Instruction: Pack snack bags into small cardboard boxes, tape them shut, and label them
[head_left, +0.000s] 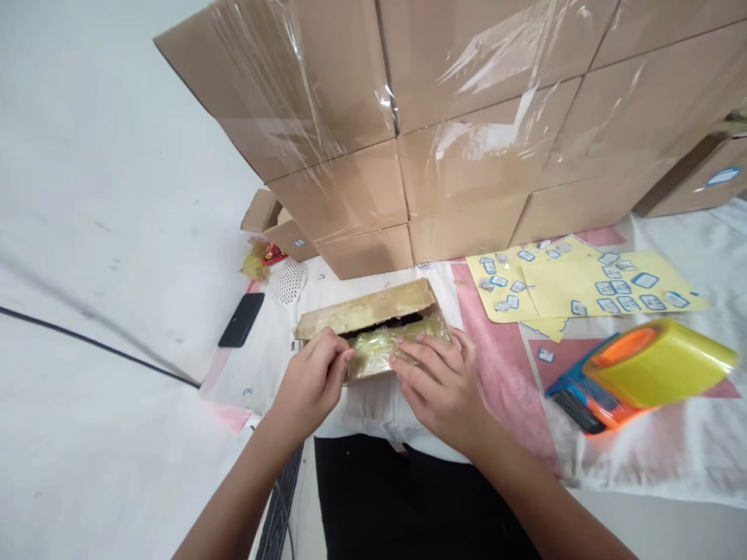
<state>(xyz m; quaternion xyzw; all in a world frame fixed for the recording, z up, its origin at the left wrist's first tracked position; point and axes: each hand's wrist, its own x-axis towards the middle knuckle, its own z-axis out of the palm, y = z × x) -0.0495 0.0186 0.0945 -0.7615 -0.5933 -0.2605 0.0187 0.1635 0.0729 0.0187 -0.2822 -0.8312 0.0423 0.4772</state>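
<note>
A small cardboard box (367, 307) lies close to my body, its long back flap raised and a dark gap showing behind the front flap. Wrinkled yellowish packing tape (373, 350) covers that front flap. At the box's left end, my left hand (318, 369) is closed, thumb and forefinger pinched at the tape's edge. My right hand (440, 377) rests over the right part of the taped flap, its fingers apart and stretched across it. What lies inside the box is hidden.
Large stacked cartons (362, 187) under clear film rise behind the box. To the right are a tape dispenser (642, 373) with a yellow roll and yellow sheets (554, 280) bearing small labels. A black phone (241, 320) and white slotted spoon (289, 284) lie left.
</note>
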